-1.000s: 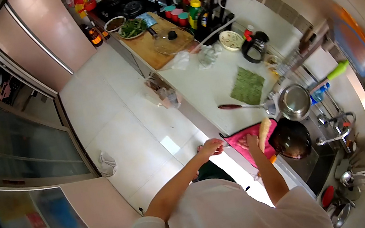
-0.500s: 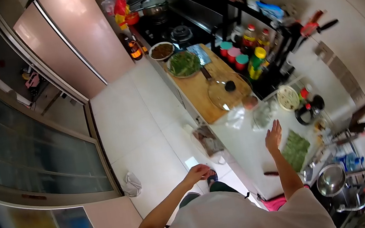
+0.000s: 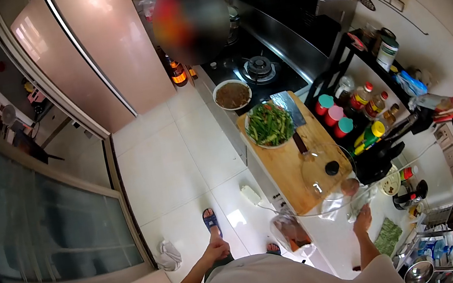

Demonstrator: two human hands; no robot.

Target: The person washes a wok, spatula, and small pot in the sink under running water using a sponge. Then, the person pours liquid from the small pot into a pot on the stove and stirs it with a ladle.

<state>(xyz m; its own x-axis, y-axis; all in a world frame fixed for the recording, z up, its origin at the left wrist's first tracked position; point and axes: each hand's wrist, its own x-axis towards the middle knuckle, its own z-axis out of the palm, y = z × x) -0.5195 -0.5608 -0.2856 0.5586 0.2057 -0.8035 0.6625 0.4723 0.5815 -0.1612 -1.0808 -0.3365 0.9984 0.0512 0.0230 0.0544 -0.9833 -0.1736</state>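
Note:
My right hand (image 3: pixel 362 219) is over the counter beside a clear plastic bag (image 3: pixel 360 202); its fingers are partly hidden, and I cannot tell whether it touches the bag. Low over the floor, my left hand (image 3: pixel 216 248) has its fingers curled, and nothing shows in it. On the wooden cutting board (image 3: pixel 285 176) are a plate of green vegetables (image 3: pixel 269 125), a cleaver (image 3: pixel 289 110) and a glass lid with a black knob (image 3: pixel 331 168). A bowl of brown food (image 3: pixel 232 94) stands next to the board. Near my right hand lies a green cloth (image 3: pixel 388 236).
The gas stove (image 3: pixel 259 69) lies beyond the board. Bottles and lidded jars (image 3: pixel 336 114) stand along the wall. A bin with a bag (image 3: pixel 290 231) stands against the cabinet, a white cord crosses above it, and a crumpled cloth (image 3: pixel 168 255) lies on the floor.
The view has moved along the counter towards the stove. My right hand has left the pink cloth and is now by the plastic bags. My left hand stays low near my body.

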